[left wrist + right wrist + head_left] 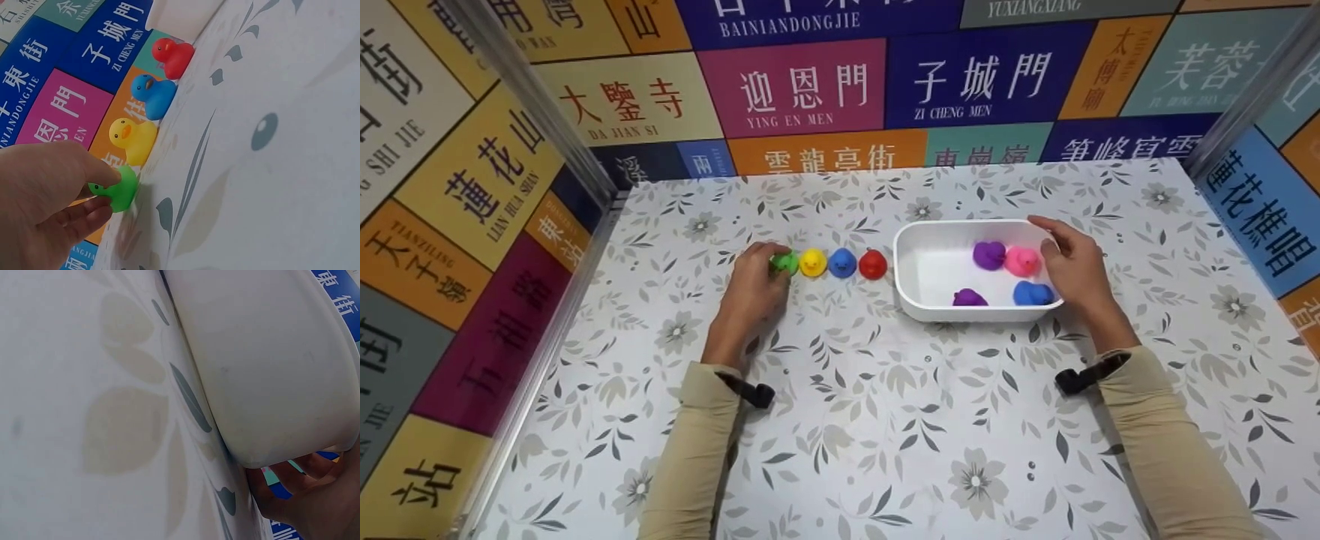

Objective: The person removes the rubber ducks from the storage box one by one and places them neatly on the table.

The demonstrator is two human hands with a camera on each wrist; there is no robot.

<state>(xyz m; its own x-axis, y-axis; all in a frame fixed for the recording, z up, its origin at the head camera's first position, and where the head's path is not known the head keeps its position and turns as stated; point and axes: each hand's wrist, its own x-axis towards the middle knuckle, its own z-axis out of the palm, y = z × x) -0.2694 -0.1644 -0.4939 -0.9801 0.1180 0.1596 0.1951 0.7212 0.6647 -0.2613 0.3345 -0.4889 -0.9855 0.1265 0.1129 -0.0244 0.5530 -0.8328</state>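
Observation:
My left hand point(754, 281) pinches a green rubber duck point(125, 190) between thumb and fingers at the left end of a row on the table. Beside it stand a yellow duck point(812, 262), a blue duck point(842, 263) and a red duck point(873, 264), in that order to the right. Past the red duck is a white plastic tub point(971, 313). With my right hand point(1078, 270) I hold the tub's right end, fingers around its outer wall in the right wrist view. Inside lie two purple ducks point(988, 255), a pink duck point(1023, 261) and a blue duck point(1033, 293).
A white cloth with grey leaves and flowers covers the table point(840, 442). Panels of coloured Chinese signs point(795, 86) rise behind it and at both sides. Each wrist wears a small black camera point(757, 393) over a tan sleeve point(690, 450).

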